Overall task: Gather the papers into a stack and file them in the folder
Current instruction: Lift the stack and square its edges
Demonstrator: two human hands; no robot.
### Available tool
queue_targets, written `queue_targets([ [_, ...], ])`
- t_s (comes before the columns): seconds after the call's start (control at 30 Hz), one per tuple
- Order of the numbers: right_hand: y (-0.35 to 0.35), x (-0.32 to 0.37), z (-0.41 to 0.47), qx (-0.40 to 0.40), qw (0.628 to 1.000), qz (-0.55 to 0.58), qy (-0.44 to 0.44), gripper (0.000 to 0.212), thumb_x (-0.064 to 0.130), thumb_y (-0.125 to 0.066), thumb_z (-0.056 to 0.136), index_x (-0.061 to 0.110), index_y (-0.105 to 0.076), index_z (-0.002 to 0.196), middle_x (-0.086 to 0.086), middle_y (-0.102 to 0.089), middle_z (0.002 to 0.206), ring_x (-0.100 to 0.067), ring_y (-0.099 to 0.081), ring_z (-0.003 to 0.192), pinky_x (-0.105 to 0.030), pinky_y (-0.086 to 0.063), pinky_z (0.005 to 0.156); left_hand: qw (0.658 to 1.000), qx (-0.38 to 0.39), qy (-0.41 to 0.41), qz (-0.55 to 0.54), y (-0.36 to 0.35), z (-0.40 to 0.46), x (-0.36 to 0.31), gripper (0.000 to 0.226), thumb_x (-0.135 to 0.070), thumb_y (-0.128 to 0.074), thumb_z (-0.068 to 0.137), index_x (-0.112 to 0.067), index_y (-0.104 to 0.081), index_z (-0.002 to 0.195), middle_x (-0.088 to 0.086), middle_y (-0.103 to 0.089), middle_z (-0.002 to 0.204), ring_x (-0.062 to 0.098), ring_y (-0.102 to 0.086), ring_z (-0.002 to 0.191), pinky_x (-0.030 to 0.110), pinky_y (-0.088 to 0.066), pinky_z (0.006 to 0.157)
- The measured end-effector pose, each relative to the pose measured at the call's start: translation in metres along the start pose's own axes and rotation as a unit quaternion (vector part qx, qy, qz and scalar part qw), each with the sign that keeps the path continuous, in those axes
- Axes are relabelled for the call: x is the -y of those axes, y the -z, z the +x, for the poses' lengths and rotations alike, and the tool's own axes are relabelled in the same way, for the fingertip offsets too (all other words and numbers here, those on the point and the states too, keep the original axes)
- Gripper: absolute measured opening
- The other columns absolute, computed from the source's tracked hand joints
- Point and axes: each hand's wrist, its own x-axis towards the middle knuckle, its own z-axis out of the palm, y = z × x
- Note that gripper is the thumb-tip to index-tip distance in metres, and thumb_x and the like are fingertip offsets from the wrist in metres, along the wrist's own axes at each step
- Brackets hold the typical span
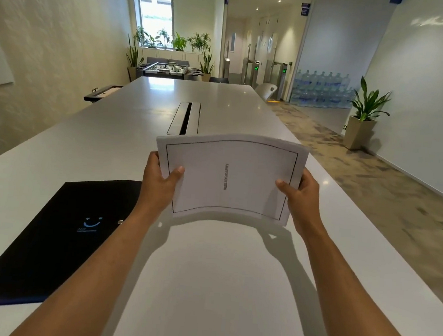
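Observation:
A stack of white papers [227, 176], with a thin black border and a line of grey print on the top sheet, is held above the white table [213, 286]. My left hand [161, 179] grips its left edge, thumb on top. My right hand [300, 192] grips its right edge the same way. The stack bows upward between the hands. A closed black folder [50, 239] with a pale smile logo and a small metal button lies flat on the table to the left, under my left forearm's side.
A long cable hatch [184, 118] is set into the table beyond the papers. The table's right edge drops to patterned carpet. A potted plant [364, 118] stands at the right wall. A foosball table [169, 69] and more plants are at the far end.

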Motion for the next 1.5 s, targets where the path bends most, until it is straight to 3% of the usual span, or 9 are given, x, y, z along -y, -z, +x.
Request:
queue_targets([
  [0.23, -0.003, -0.037, -0.024, -0.006, 0.998, 0.005, -0.070, 0.052, 0.011, -0.067, 0.063, 0.021, -0.058, 0.113, 0.001, -0.068, 0.104, -0.012, -0.067, 0.091, -0.022, -0.054, 0.070, 0.995, 0.006, 0.095, -0.020, 0.001, -0.022, 0.035, 0.043, 0.001, -0.066, 0.080, -0.017, -0.048, 0.115, 0.007, -0.061, 0.112, 0.023, -0.061, 0.102, 0.038, -0.051, 0.086],
  [0.47, -0.002, -0.039, -0.019, -0.002, 0.997, -0.042, -0.066, 0.038, 0.017, -0.068, 0.066, 0.022, -0.066, 0.104, 0.003, -0.072, 0.099, -0.010, -0.069, 0.087, -0.028, -0.055, 0.075, 0.997, 0.009, 0.081, -0.001, -0.001, -0.015, 0.036, 0.048, -0.006, -0.070, 0.081, -0.019, -0.049, 0.121, 0.001, -0.062, 0.113, 0.014, -0.061, 0.100, 0.025, -0.049, 0.073],
  [0.57, -0.002, -0.037, -0.017, -0.012, 0.997, -0.025, -0.067, 0.028, 0.017, -0.068, 0.066, 0.025, -0.067, 0.094, 0.004, -0.072, 0.091, -0.012, -0.068, 0.083, -0.028, -0.052, 0.070, 0.996, 0.003, 0.084, -0.006, -0.001, -0.014, 0.037, 0.044, -0.005, -0.068, 0.082, -0.015, -0.052, 0.122, 0.005, -0.064, 0.114, 0.018, -0.062, 0.100, 0.027, -0.050, 0.074],
  [0.73, -0.003, -0.037, -0.016, -0.021, 0.997, 0.022, -0.065, 0.033, 0.012, -0.067, 0.064, 0.024, -0.066, 0.095, 0.003, -0.070, 0.091, -0.014, -0.065, 0.083, -0.030, -0.055, 0.069, 0.996, -0.005, 0.090, -0.019, -0.002, -0.013, 0.041, 0.045, -0.005, -0.067, 0.083, -0.017, -0.052, 0.124, 0.004, -0.063, 0.115, 0.020, -0.061, 0.102, 0.030, -0.050, 0.077],
  [0.83, -0.004, -0.038, -0.018, -0.006, 0.998, 0.005, -0.069, 0.033, 0.013, -0.069, 0.066, 0.025, -0.066, 0.098, 0.006, -0.072, 0.093, -0.013, -0.068, 0.085, -0.028, -0.054, 0.070, 0.995, -0.003, 0.100, -0.017, -0.002, -0.013, 0.046, 0.045, -0.008, -0.067, 0.084, -0.016, -0.051, 0.125, 0.006, -0.062, 0.118, 0.023, -0.060, 0.104, 0.035, -0.051, 0.081],
  [1.13, -0.004, -0.033, -0.019, 0.014, 0.997, -0.059, -0.052, 0.021, 0.014, -0.072, 0.079, 0.026, -0.067, 0.097, 0.001, -0.072, 0.096, -0.014, -0.069, 0.087, -0.033, -0.055, 0.075, 0.996, -0.007, 0.094, 0.000, -0.003, -0.010, 0.043, 0.038, -0.011, -0.066, 0.086, -0.021, -0.052, 0.119, -0.001, -0.063, 0.110, 0.016, -0.061, 0.098, 0.030, -0.050, 0.076],
  [1.3, -0.006, -0.024, -0.016, -0.003, 0.997, -0.041, -0.066, 0.021, 0.011, -0.072, 0.078, 0.029, -0.070, 0.090, 0.010, -0.074, 0.087, -0.011, -0.070, 0.081, -0.022, -0.054, 0.067, 0.998, -0.001, 0.064, 0.027, 0.004, 0.002, 0.029, 0.029, -0.013, -0.068, 0.085, -0.023, -0.052, 0.108, -0.004, -0.064, 0.101, 0.015, -0.064, 0.091, 0.027, -0.050, 0.068],
  [1.43, -0.010, -0.018, -0.010, -0.044, 0.994, 0.004, -0.103, 0.024, 0.009, -0.073, 0.079, 0.028, -0.067, 0.092, 0.008, -0.073, 0.086, -0.013, -0.069, 0.079, -0.027, -0.055, 0.067, 0.998, 0.006, 0.052, 0.042, 0.015, 0.016, 0.012, 0.034, -0.024, -0.072, 0.083, -0.027, -0.050, 0.109, -0.004, -0.066, 0.100, 0.012, -0.066, 0.084, 0.026, -0.052, 0.067],
  [1.5, -0.013, -0.016, -0.009, -0.072, 0.988, 0.056, -0.125, 0.026, 0.004, -0.072, 0.079, 0.026, -0.067, 0.093, 0.007, -0.074, 0.084, -0.013, -0.071, 0.077, -0.033, -0.058, 0.070, 0.996, -0.033, 0.061, 0.061, 0.020, 0.019, 0.008, 0.038, -0.038, -0.075, 0.079, -0.026, -0.052, 0.107, -0.002, -0.064, 0.095, 0.015, -0.063, 0.080, 0.029, -0.050, 0.065],
])
